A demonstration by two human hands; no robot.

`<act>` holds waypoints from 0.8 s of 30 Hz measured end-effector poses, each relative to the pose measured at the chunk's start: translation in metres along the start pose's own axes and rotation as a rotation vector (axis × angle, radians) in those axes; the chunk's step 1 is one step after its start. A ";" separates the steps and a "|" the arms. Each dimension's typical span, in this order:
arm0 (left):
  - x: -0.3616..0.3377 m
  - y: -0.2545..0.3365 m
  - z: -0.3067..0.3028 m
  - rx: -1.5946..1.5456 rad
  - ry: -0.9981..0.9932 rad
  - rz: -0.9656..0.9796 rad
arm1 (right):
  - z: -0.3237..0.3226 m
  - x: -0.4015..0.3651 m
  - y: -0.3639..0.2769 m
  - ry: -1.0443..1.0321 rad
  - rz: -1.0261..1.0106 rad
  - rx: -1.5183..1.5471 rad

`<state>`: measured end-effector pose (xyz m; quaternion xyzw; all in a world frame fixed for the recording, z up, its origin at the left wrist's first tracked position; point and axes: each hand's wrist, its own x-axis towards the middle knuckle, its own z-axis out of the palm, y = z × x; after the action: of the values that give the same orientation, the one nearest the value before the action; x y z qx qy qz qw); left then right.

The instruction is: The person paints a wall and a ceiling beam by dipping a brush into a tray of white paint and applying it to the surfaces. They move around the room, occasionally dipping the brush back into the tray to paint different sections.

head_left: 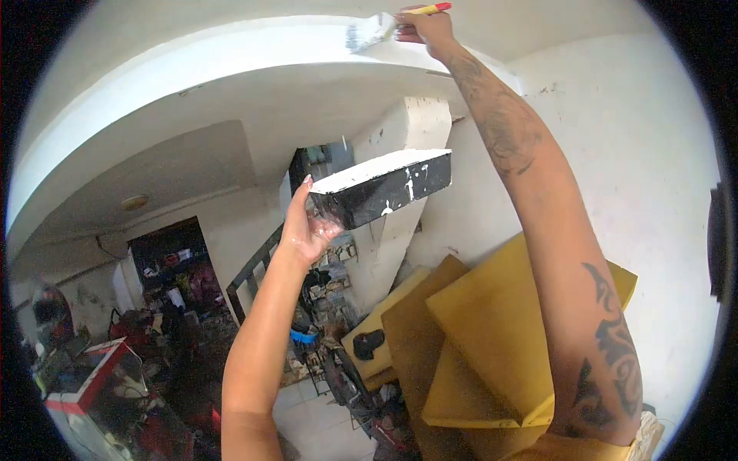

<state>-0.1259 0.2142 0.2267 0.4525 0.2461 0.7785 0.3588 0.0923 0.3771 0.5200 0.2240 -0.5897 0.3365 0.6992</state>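
My right hand point(428, 29) is raised high at the top of the view, fingers wrapped round a paintbrush with a yellow and red handle. The bristles of the paintbrush point(370, 32) are coated white and lie against the white beam point(261, 46) under the ceiling. Lower and to the left, my left hand point(311, 230) holds up a black paint tray point(392, 188) by its near left corner. White paint covers the tray's top, and drips mark its dark side. Some white smears show on my left palm.
Large yellow-brown foam slabs point(484, 323) lean at the lower right by the white wall point(630, 146). A staircase column point(424, 127) rises behind the tray. A red-edged glass case point(92, 376) and dark clutter stand at the lower left. Floor tiles point(315, 419) show below.
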 end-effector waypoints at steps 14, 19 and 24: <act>-0.031 -0.012 0.006 0.107 0.143 0.075 | 0.062 -0.010 -0.007 0.029 -0.820 -0.999; -0.018 -0.021 0.015 0.106 0.118 -0.009 | 0.135 -0.046 -0.057 -0.039 -0.710 -0.705; -0.007 -0.033 0.004 0.040 0.073 -0.025 | 0.128 -0.058 -0.091 -0.231 -0.260 -0.136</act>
<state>-0.1090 0.2290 0.2016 0.4277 0.2800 0.7848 0.3503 0.0682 0.2128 0.4974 0.2875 -0.6535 0.1747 0.6781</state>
